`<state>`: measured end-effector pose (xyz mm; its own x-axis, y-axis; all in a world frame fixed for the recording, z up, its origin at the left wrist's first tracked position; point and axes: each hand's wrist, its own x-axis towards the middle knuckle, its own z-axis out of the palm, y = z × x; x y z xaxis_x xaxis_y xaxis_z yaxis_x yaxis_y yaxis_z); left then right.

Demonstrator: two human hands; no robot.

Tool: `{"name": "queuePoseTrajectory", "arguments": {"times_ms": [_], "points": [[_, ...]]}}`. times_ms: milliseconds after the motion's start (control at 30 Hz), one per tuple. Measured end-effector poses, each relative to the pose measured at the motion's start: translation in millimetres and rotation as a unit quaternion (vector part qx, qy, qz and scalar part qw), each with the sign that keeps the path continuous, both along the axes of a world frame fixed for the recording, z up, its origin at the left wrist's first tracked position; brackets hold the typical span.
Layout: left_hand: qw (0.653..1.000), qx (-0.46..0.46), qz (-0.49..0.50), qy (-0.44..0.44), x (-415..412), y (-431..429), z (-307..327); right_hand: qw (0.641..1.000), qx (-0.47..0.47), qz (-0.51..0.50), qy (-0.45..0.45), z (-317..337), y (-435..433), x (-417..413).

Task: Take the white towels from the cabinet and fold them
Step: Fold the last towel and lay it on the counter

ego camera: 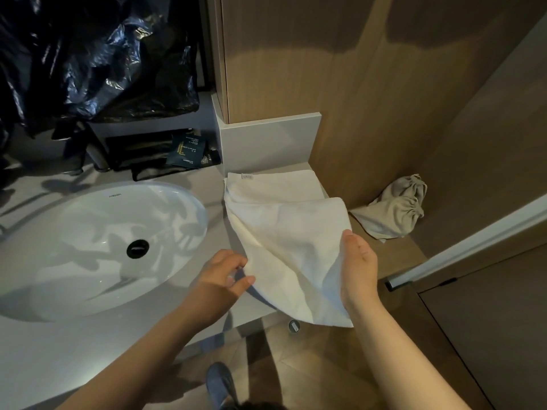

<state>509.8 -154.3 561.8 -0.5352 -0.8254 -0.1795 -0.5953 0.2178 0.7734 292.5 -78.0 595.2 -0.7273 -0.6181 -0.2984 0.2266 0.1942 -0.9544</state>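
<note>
Two bare forearms are showing at the bottom edge, both cut off before the elbow; a blue shoe (pixel 219 383) is peeking out between them, partly cropped.

Left hand (pixel 225 276) is pinching the near-left edge of the white towel (pixel 290 238) between thumb and curled fingers, a narrow grip. Right hand (pixel 358 267) is holding up the towel's right side. Its fingers are hiding behind the cloth, so how far they are curling is hard to tell.

Towel is lying on the right end of the counter (pixel 88 350), just beside the sink (pixel 88 232). Its raised flap is sagging between the hands, and its near corner is hanging past the counter edge. Under the flap a flat white layer with a small label (pixel 247 176) is lying; same towel or a second one, cannot tell. Label print is too small to read.

Farther right, a grey drawstring bag (pixel 396 208) is slumping on a wooden ledge. Far left, a black plastic bag (pixel 97 54) is filling the corner, cropped by the frame. A dark sachet (pixel 188 149) is sitting below it, lettering mostly illegible.
</note>
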Motion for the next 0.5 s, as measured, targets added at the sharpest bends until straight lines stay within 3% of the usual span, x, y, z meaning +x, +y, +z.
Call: {"name": "queuePoseTrajectory", "arguments": {"times_ms": [133,300,367,433,500], "points": [[0.999,-0.012,-0.001,0.035,-4,-5,13,1.0,-0.003,-0.003,0.0,0,-1,1],[0.981,-0.045,0.104,0.158,-40,-26,66,0.998,-0.048,0.001,0.037,20,-7,-7],[0.986,-0.022,0.126,0.108,-44,-30,71,0.996,-0.067,0.004,0.063,25,-9,-7],[0.992,0.012,0.12,-0.023,-32,-30,59,0.991,-0.063,0.045,0.112,22,-6,-2],[0.985,0.067,0.125,-0.095,-8,-21,37,0.983,-0.054,0.094,0.148,14,-2,6]]}}
